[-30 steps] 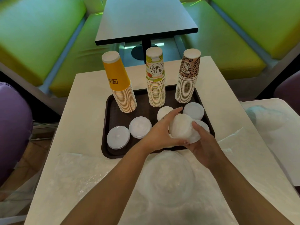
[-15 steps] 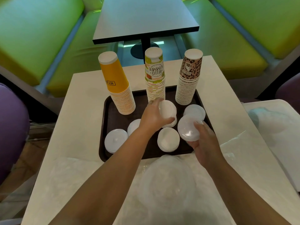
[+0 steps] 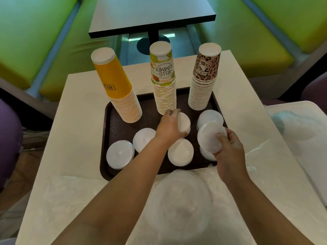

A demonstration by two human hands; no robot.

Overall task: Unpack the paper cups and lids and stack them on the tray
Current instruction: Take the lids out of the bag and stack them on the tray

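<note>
A dark brown tray (image 3: pixel 113 114) carries three upside-down cup stacks: orange (image 3: pixel 116 85), "Hello Summer" (image 3: pixel 163 78) and leopard print (image 3: pixel 205 76). White lid piles lie in front of them at the tray's left (image 3: pixel 120 154), left of centre (image 3: pixel 142 138), centre front (image 3: pixel 181 152) and back right (image 3: pixel 209 117). My left hand (image 3: pixel 169 126) grips a small pile of lids (image 3: pixel 184 122) at the tray's middle, just in front of the "Hello Summer" stack. My right hand (image 3: pixel 228 151) holds a tilted bunch of lids (image 3: pixel 208 137) above the tray's right front corner.
Crumpled clear plastic wrapping (image 3: pixel 177 200) covers the near part of the white table (image 3: pixel 79 96), with more lids inside it. Another plastic bag (image 3: pixel 297 124) lies on a table to the right. A dark table (image 3: pixel 152 13) and green benches stand behind.
My hands split the lid bunch: the left carried part of it forward to the tray's middle, and a new pile now lies at centre front. The right keeps the rest at the right.
</note>
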